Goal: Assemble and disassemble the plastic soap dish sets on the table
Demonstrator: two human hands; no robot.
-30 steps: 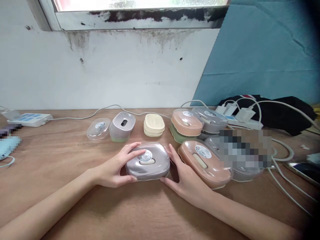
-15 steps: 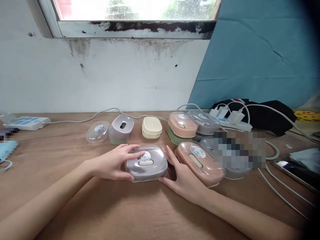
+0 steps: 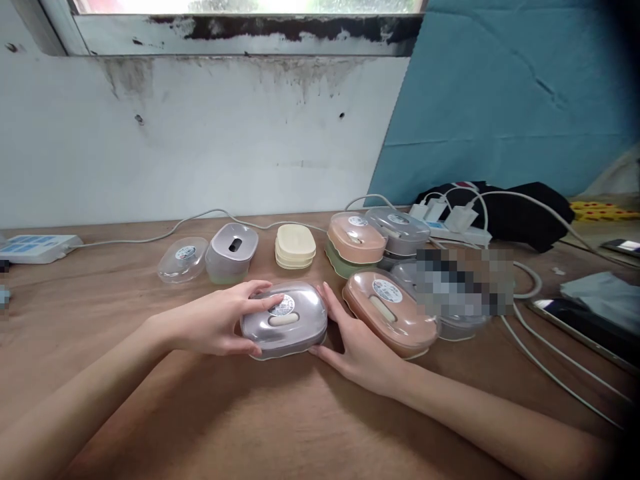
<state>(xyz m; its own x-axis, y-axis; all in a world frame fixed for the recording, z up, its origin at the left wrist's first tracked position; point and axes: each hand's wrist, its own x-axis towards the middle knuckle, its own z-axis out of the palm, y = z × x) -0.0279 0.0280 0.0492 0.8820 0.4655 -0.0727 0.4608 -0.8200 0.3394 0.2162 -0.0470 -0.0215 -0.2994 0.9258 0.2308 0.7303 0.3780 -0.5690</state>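
A grey oval plastic box (image 3: 300, 333) with a clear cover, a round white label and a cream inset in a slot lies flat on the table in front of me. My left hand (image 3: 225, 320) grips its left end, index finger over the label and thumb at the lower front edge. At the right end, my right hand (image 3: 357, 343) holds the box between thumb and fingers. Just right of that hand sits an orange covered box (image 3: 407, 320) of the same shape.
Behind stand a clear lid (image 3: 175, 267), an uncovered grey box (image 3: 225, 250) with a dark slot, and stacked cream pieces (image 3: 296, 243). Further right are stacked orange (image 3: 353, 243) and grey boxes (image 3: 400, 233). Cables, a power strip (image 3: 467, 233) and a phone (image 3: 580, 323) lie at right.
The whole view has shifted slightly, so things appear a bit further left and higher. Both hands keep the same hold on the grey box.
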